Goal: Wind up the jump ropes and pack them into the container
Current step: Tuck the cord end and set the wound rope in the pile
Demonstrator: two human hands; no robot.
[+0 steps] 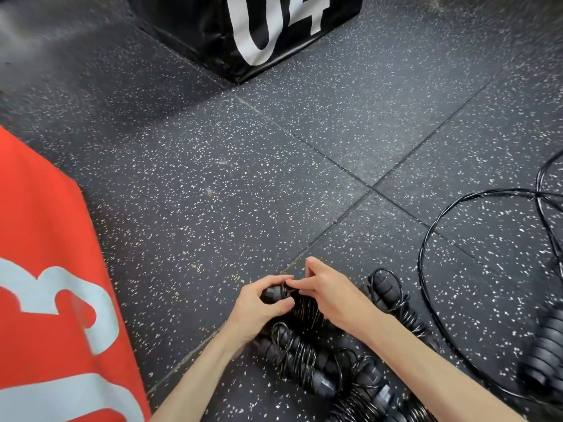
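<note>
You have a single view, from the camera on your head: it looks forward and steeply down at the floor (274,166), close above your two hands (wide-angle, so the edges bend), with no second view to overlap.

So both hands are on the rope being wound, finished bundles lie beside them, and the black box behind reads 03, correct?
Not quite: the black box reads 04, as the head view shows. The rest stands: the left hand and right hand hold the rope being wound, with finished bundles beside them.
</note>
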